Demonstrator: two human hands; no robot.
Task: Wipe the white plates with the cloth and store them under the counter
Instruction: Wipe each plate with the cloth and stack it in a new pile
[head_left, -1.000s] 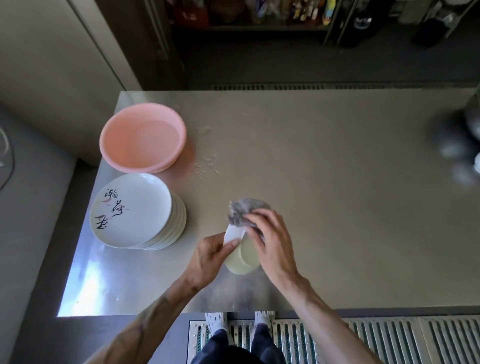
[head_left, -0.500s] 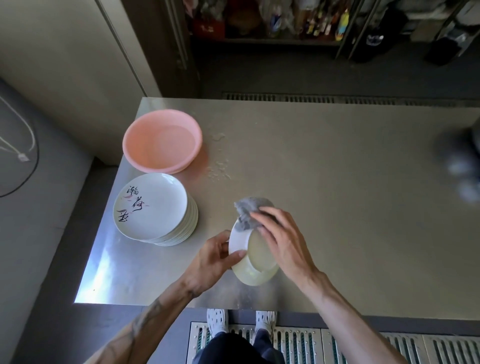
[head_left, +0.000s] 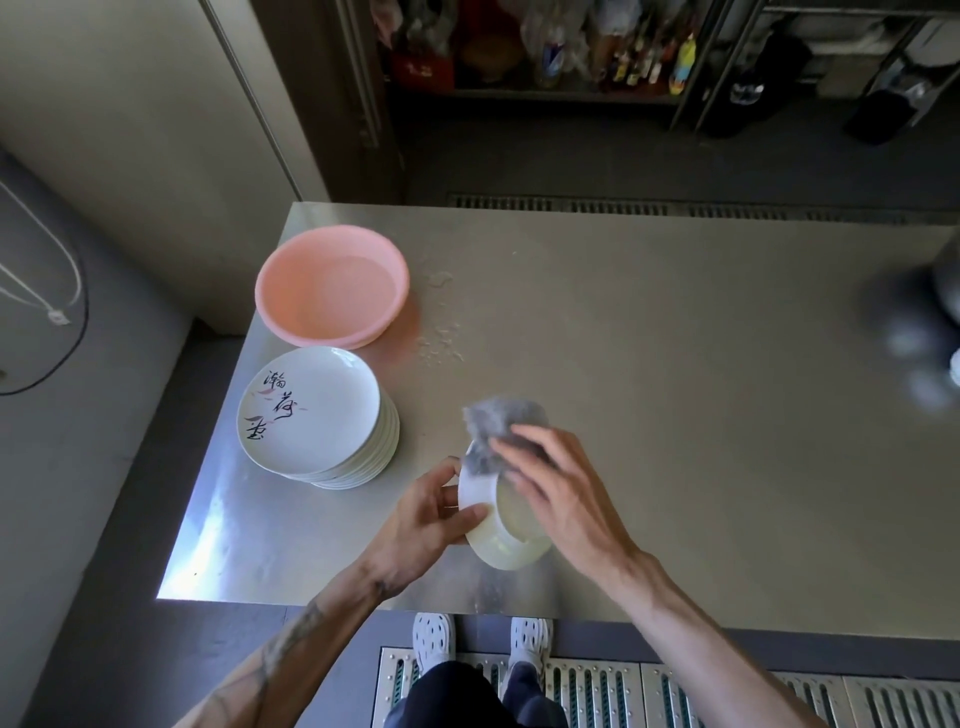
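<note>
A white plate (head_left: 501, 540) is held tilted on its edge above the steel counter (head_left: 675, 415), near the front. My left hand (head_left: 426, 519) grips its left rim with thumb and fingers. My right hand (head_left: 556, 499) presses a grey cloth (head_left: 493, 426) against the plate's face with fingers stretched out; the cloth sticks up past the plate's top edge. To the left stands a stack of white plates (head_left: 317, 415) whose top plate bears black brush writing.
A pink plastic basin (head_left: 332, 291) sits behind the stack at the counter's left rear. Water drops (head_left: 441, 343) lie beside it. Blurred dark objects (head_left: 914, 343) stand at the right edge. Metal floor grating (head_left: 675, 691) and my shoes are below the front edge.
The plate has turned a little in my left hand, showing more of its face. My right hand has slid the cloth across the plate. The camera has tilted up slightly.
</note>
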